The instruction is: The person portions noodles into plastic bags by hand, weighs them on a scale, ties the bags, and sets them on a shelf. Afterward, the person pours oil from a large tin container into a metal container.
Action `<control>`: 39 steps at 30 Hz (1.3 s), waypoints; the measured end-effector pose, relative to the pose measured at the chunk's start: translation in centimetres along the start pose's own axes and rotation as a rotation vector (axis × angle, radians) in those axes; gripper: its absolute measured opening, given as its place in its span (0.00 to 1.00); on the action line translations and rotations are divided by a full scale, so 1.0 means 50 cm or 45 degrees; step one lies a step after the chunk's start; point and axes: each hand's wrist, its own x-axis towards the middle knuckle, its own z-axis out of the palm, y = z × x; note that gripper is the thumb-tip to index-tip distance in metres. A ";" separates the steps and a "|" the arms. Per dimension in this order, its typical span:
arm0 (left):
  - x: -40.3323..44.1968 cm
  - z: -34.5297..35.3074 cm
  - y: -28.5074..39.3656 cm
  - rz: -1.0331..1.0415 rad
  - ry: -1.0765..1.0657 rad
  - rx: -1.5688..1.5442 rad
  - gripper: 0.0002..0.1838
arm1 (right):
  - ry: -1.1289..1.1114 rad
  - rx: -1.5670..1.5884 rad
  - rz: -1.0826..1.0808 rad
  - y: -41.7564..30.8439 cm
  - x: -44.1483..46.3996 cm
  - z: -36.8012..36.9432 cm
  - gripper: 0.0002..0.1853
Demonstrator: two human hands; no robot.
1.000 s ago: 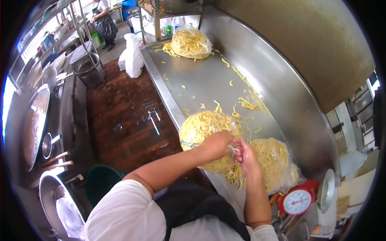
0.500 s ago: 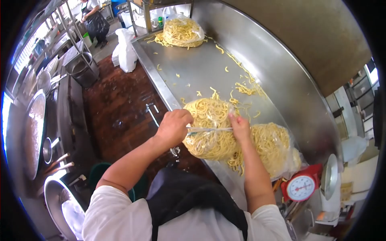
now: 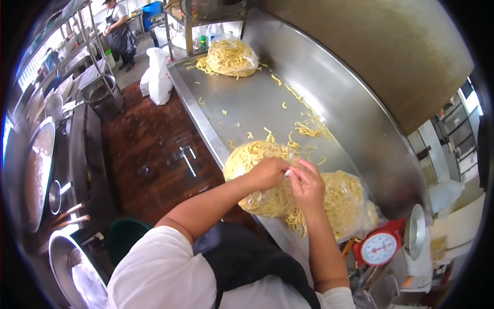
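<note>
Yellow noodles in thin clear plastic are right under both hands. Left hand (image 3: 268,173) is curled tight, looks like it's pinching a small whitish bit (image 3: 287,174) above the bag. Right hand (image 3: 310,188) is right up against it, thumb and index close together, other fingers loosely spread, so can't tell if that grip is firm or just touching. Also can't tell if the whitish bit is a tie or bunched plastic.

The noodle bag (image 3: 247,159) itself sits on the metal bench (image 3: 252,103), over its floor-side edge. I'd guess it's fairly heavy, soft and floppy, with slick plastic that could tear if you dig fingers in. Best hold is probably the gathered plastic up top plus a palm underneath, so the noodles don't get squashed.

Just to the right there's a 2nd bag (image 3: 345,201), then a red scale (image 3: 380,248). Loose noodles (image 3: 307,130) lie further back, and bag number 3 (image 3: 231,56) is at the far end.
</note>
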 end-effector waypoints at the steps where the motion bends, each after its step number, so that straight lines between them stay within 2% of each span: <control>1: 0.000 -0.001 0.001 -0.080 -0.030 -0.060 0.19 | -0.064 -0.103 -0.033 0.015 0.000 -0.002 0.05; 2: -0.001 -0.003 0.002 -0.162 -0.057 -0.119 0.18 | -0.046 -0.073 -0.006 0.020 -0.003 0.004 0.05; 5: -0.012 -0.023 0.071 -0.204 0.213 -0.134 0.16 | -0.019 -0.040 0.122 0.035 -0.025 0.025 0.07; 7: -0.016 -0.030 0.074 -0.146 0.216 0.098 0.17 | -0.008 -0.089 0.269 0.052 -0.031 0.042 0.08; 10: -0.031 -0.015 0.062 0.020 0.258 0.314 0.20 | -0.334 0.140 0.961 0.080 -0.001 0.042 0.09; 12: -0.047 -0.017 0.051 0.164 0.299 0.331 0.19 | -0.441 0.348 1.103 0.076 0.013 0.029 0.10; 14: -0.049 -0.014 0.039 0.136 0.365 0.279 0.16 | -0.554 0.647 1.281 0.064 0.025 0.008 0.10; 15: -0.049 -0.002 0.028 0.119 0.419 0.270 0.16 | -0.577 0.663 1.295 0.051 0.028 0.006 0.12; 16: -0.050 0.007 0.020 0.100 0.473 0.259 0.16 | -0.580 0.682 1.243 0.044 0.028 0.006 0.13; 19: -0.046 -0.020 0.045 -0.051 0.088 0.255 0.13 | -0.533 0.646 1.099 0.036 0.018 0.018 0.15; 22: -0.054 -0.068 0.019 -0.224 0.239 0.294 0.08 | -0.387 0.356 0.935 0.114 -0.043 0.044 0.19; 24: -0.064 -0.106 0.025 -0.112 0.157 0.502 0.08 | -0.292 0.089 0.739 0.227 -0.083 0.047 0.22; 26: -0.071 -0.138 0.034 -0.003 0.058 0.710 0.09 | -0.380 0.080 0.778 0.173 -0.061 0.028 0.19; 27: -0.051 -0.132 0.032 -0.228 -0.212 0.502 0.12 | -0.416 0.071 0.801 0.138 -0.053 0.012 0.18; 30: -0.032 -0.049 0.024 -0.601 -0.001 -1.174 0.11 | -0.552 0.364 0.651 0.078 -0.041 -0.026 0.13; 31: -0.023 -0.030 0.025 -0.497 0.083 -1.234 0.10 | -0.459 0.301 0.395 0.051 -0.032 -0.029 0.11; 33: -0.014 -0.029 0.051 -0.413 0.184 -0.666 0.12 | -0.251 0.179 -0.117 0.003 0.001 -0.018 0.05; 34: -0.012 -0.029 0.060 -0.364 0.226 -0.382 0.13 | -0.200 0.149 -0.112 0.000 0.005 -0.010 0.04; 35: -0.009 -0.027 0.054 -0.389 0.117 -0.201 0.16 | -0.145 0.117 -0.112 0.001 0.011 -0.003 0.05; 38: -0.012 -0.009 0.029 -0.238 0.077 -0.047 0.18 | -0.131 0.006 -0.117 0.008 0.013 0.005 0.09; 39: -0.016 -0.011 0.038 -0.260 0.132 -0.082 0.18 | -0.157 -0.032 -0.120 0.010 0.011 0.008 0.09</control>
